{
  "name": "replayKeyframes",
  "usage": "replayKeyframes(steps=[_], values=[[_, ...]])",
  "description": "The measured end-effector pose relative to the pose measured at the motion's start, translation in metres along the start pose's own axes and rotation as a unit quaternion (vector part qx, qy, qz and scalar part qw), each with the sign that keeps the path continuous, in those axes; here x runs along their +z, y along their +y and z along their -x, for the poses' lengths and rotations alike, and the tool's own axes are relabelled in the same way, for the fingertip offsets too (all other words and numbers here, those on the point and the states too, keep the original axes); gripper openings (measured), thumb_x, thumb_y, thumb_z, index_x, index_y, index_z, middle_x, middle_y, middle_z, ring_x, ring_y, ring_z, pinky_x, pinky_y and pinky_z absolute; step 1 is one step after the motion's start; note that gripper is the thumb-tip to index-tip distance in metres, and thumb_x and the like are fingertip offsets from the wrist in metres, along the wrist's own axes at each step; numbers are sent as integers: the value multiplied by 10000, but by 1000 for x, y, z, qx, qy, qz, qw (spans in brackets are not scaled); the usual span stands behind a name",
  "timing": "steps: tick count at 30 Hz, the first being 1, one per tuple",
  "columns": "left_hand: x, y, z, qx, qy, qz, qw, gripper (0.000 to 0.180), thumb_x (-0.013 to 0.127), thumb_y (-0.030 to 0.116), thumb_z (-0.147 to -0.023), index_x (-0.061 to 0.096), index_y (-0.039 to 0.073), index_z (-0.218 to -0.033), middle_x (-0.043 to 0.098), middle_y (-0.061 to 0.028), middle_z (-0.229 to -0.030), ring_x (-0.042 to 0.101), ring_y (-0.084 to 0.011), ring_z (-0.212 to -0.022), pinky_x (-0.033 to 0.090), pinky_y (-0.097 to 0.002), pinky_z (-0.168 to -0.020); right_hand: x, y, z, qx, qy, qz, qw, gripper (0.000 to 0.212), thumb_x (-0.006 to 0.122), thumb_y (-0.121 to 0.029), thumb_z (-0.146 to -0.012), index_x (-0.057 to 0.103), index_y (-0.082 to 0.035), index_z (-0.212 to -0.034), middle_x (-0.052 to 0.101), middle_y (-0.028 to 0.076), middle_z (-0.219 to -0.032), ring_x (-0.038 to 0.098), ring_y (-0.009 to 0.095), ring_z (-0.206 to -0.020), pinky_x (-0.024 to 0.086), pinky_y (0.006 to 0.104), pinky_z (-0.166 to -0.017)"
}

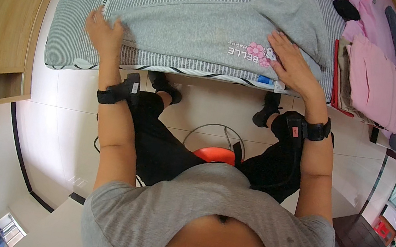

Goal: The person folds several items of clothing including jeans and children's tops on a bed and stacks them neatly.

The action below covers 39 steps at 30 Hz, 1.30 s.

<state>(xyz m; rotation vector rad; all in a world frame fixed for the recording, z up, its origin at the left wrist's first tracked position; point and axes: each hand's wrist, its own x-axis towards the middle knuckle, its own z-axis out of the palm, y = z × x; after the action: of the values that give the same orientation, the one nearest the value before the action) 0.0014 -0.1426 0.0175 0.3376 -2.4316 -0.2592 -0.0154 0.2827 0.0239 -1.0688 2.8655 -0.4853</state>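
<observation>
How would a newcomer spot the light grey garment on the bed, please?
On the striped bed, look along the near side, between the left hand and right hand. The light grey garment lies there, printed with pink flowers; unlike the pink clothes stacked at right, it is spread sideways.

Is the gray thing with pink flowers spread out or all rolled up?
Mostly spread out: the gray garment stretches long and flat across the bed, though its right end looks bunched.
</observation>
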Motion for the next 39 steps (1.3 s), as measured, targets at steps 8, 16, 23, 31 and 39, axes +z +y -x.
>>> replayKeyframes(steps=[8, 16, 23, 31, 39], values=[[25, 89, 42, 226, -380, 166, 881, 540, 476, 397, -826, 304, 237, -1312, 198, -93, -1394, 132, -245, -1300, 68, -546, -998, 12, -18, -20, 12, -47, 4, 999, 596, 517, -331, -788, 282, -195, -1319, 191, 96, -1395, 141, 330, -1284, 123, 577, -980], [18, 27, 24, 98, -348, -5, 932, 841, 495, 681, -648, 274, 237, -1327, 127, -138, -1406, 63, -306, -1305, 36, -569, -983, 13, -12, -19, 48, -75, 10, 996, 705, 579, -469, -710, 251, -335, -1320, 124, 58, -1417, 83, 328, -1296, 77, 601, -975], [21, 36, 28, 133, -361, 42, 922, 879, 530, 698, -599, 305, 239, -1315, 121, -193, -1392, 78, -343, -1295, 52, -573, -979, 10, -14, -22, 58, -107, 3, 993, 758, 586, -492, -682, 243, -305, -1331, 93, 36, -1425, 52, 316, -1303, 40, 595, -978], [29, 4, 23, 100, -312, 16, 945, 967, 538, 718, -567, 272, 188, -1330, 117, -196, -1392, 59, -333, -1300, 59, -542, -997, 13, -9, -18, 57, -98, -7, 994, 776, 595, -511, -664, 255, -300, -1328, 99, 23, -1425, 48, 320, -1303, 39, 604, -973], [17, 35, 17, 97, -417, -35, 903, 1042, 629, 666, -523, 198, 203, -1351, 42, -268, -1375, -4, -376, -1292, 37, -609, -953, 14, -8, -18, 25, -45, 12, 999, 710, 611, -460, -691, 327, -235, -1302, 236, 99, -1376, 188, 313, -1269, 147, 550, -982]])
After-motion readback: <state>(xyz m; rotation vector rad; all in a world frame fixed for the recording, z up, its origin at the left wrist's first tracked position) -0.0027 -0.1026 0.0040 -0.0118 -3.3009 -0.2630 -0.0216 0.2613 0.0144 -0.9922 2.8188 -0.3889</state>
